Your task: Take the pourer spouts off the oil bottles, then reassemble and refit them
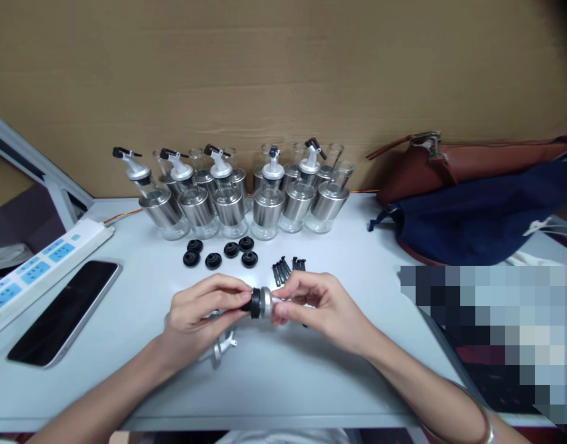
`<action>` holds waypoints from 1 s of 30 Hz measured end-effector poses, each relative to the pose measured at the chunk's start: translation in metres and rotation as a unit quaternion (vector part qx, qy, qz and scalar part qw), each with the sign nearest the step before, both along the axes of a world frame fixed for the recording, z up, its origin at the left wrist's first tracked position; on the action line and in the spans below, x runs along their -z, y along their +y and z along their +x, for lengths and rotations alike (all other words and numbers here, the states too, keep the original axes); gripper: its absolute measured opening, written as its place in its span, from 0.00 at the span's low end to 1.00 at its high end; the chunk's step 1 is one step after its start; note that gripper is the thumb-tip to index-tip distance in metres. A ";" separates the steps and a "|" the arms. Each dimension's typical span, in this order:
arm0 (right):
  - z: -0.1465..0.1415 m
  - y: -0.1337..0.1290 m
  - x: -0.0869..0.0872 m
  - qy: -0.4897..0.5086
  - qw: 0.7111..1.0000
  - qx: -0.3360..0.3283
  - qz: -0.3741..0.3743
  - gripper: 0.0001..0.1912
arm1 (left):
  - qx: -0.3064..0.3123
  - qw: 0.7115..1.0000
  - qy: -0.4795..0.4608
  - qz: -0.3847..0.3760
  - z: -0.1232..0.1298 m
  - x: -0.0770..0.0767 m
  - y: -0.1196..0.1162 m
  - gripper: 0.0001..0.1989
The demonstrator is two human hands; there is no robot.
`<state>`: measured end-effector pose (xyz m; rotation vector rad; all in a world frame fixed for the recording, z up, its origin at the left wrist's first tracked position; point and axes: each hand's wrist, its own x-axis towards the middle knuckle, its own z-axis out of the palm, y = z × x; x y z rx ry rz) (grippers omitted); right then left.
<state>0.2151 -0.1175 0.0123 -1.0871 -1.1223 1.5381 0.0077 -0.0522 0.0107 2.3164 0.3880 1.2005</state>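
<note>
Between my hands, a silver pourer top (265,302) lies sideways with a black stopper (254,303) at its left end. My left hand (204,308) pinches the black stopper. The silver spout side is gripped by the fingers of my right hand (315,308). Beneath my left hand lies a loose silver spout (224,345), partly covered by the hand. Several black stoppers (213,261) rest on the table beyond my hands. Behind my right hand are small black flip caps (281,271), some of them hidden.
Glass bottles with steel sleeves (267,206) stand in rows against the cardboard wall (283,74); several carry pourers. A phone (64,314) and a power strip (47,265) lie left. A brown bag (487,160) and dark blue cloth (473,209) occupy the right.
</note>
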 end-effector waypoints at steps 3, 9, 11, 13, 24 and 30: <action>-0.002 0.000 0.000 0.032 0.999 -0.002 -0.016 0.13 | 0.016 1.000 -0.001 0.026 -0.001 0.000 0.001 0.04; -0.007 0.000 0.002 0.085 0.994 -0.015 -0.070 0.18 | 0.039 0.998 0.008 0.045 -0.005 0.000 0.002 0.05; -0.009 0.000 0.002 0.089 0.993 -0.020 -0.082 0.19 | 0.041 0.997 0.023 0.054 -0.005 0.001 0.002 0.06; -0.010 0.000 0.003 0.086 0.993 -0.016 -0.084 0.20 | 0.040 0.997 0.033 0.063 -0.004 0.003 0.001 0.06; -0.014 -0.003 0.008 0.036 0.997 -0.021 -0.059 0.21 | 0.055 0.994 0.056 0.071 -0.004 0.007 -0.001 0.07; -0.003 0.001 0.004 -0.114 0.988 -0.004 0.101 0.11 | 0.007 0.999 0.017 -0.048 -0.001 0.006 -0.004 0.13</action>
